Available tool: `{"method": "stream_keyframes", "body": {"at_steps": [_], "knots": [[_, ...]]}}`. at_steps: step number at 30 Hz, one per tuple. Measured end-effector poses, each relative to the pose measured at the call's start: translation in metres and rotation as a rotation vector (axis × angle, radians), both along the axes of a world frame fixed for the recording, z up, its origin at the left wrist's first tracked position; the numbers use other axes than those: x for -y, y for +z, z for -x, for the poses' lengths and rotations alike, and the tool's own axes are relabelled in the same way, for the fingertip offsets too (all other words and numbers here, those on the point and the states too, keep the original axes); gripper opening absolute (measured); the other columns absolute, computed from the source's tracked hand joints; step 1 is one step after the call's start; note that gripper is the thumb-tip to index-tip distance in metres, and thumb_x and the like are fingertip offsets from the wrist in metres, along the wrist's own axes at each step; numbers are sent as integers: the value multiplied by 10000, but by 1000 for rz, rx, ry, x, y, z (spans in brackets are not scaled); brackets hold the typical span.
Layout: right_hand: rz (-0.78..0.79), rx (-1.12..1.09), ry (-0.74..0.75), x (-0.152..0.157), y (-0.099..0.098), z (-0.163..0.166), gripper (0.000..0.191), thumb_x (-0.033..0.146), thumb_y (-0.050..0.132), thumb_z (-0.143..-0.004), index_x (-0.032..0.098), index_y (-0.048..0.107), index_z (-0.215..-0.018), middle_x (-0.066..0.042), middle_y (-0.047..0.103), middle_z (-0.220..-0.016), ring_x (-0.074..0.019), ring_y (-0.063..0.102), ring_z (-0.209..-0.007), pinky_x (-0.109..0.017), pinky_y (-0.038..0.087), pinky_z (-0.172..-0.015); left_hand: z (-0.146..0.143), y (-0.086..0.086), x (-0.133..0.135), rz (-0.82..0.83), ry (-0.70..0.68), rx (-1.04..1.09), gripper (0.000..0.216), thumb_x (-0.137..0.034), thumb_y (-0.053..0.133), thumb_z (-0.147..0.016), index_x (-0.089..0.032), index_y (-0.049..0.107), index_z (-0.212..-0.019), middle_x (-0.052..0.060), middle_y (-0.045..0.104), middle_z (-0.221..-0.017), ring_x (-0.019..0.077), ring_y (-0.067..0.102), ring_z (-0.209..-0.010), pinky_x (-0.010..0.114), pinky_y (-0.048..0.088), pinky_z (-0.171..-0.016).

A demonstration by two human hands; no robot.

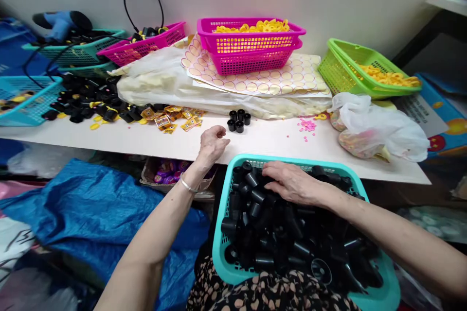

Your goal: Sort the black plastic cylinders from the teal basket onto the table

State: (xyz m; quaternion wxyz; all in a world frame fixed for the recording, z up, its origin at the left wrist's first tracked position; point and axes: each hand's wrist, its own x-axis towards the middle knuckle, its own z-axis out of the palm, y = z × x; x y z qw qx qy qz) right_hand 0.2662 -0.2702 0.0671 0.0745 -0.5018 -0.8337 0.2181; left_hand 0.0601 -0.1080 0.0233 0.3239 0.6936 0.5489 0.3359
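My left hand (213, 145), with a bangle on its wrist, hovers over the front of the white table (262, 142). Its fingers are loosely bent and apart, with nothing visible in them. Just beyond it stands a small group of black plastic cylinders (240, 127), upright and close together. A turquoise basket (218, 248) full of similar black cylinders (264, 258) rests on my lap against the table edge. Over the heap, my right hand (288, 182) reaches in from the right, thumb and fingers apart, touching or just above the cylinders.
Orange printed packets (189, 119) and black-and-yellow pieces (83, 97) lie to the left. Behind are a pink basket of yellow rings (251, 51) and sheets of round stickers (251, 82). Pink beads (307, 125), plastic bags (386, 129) and a green basket (350, 75) are at right.
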Motion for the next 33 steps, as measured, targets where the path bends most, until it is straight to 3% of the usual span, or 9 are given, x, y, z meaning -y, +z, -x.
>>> {"method": "stream_keyframes", "body": {"at_steps": [3,6,8,13,18,22,27,30,33], "knots": [[59,145,15,-8,-3,12,175,250,531,-848,136,538,-981,-111,571,-1013,-242,537,-936,-354,447,-777,6,14,34,28,-212,-56,146,-213,634,-613,-155,634,-747,-3,576,-747,138,532,-722,265,424,-702],[92,243,-13,-9,-4,10,211,201,535,-822,128,523,-1020,-120,554,-1053,-248,537,-937,-342,437,-763,13,20,64,-37,-418,-87,51,-198,640,-647,-164,610,-672,29,598,-915,158,548,-869,292,421,-806],[100,254,-33,-7,-3,3,205,182,512,-833,132,518,-1032,-116,553,-1065,-238,542,-948,-330,431,-776,18,21,79,-106,-540,-134,62,-198,662,-656,-173,608,-674,38,588,-1014,176,520,-978,313,394,-884],[116,197,-45,-3,-3,-15,152,254,504,-870,142,522,-971,-97,567,-1007,-210,549,-903,-311,425,-768,15,21,105,-199,-765,-399,254,-197,705,-629,-219,648,-875,21,631,-985,216,474,-1020,361,347,-909],[50,178,-47,-5,-10,-9,227,238,539,-844,135,508,-1044,-96,562,-1030,-217,537,-925,-314,421,-767,4,19,113,-287,-745,-590,153,-221,665,-692,-207,652,-844,33,653,-926,265,462,-1041,429,312,-886],[-2,260,18,-11,-12,-2,217,208,555,-812,142,536,-1018,-102,570,-1017,-244,533,-916,-340,422,-744,5,16,111,-269,-687,-294,198,-274,661,-727,-181,649,-901,51,657,-926,227,504,-973,379,376,-866],[91,187,30,-12,-1,-12,176,138,576,-761,139,543,-933,-100,583,-946,-243,535,-913,-338,419,-752,3,23,115,194,-527,122,249,-225,683,-710,-167,627,-946,35,641,-926,155,565,-841,281,434,-769],[170,-110,-115,-8,1,-22,227,212,590,-786,150,535,-997,-66,573,-895,-206,540,-849,-336,428,-747,-6,30,119,436,-477,324,264,-240,712,-692,-152,607,-918,14,619,-880,115,547,-754,233,424,-676],[394,-751,-314,-2,-2,-28,349,325,577,-818,200,493,-1133,-17,549,-881,-151,552,-770,-318,473,-711,-17,34,121,557,-458,455,272,-230,738,-667,-136,611,-889,6,617,-836,93,538,-714,211,420,-657]]}}
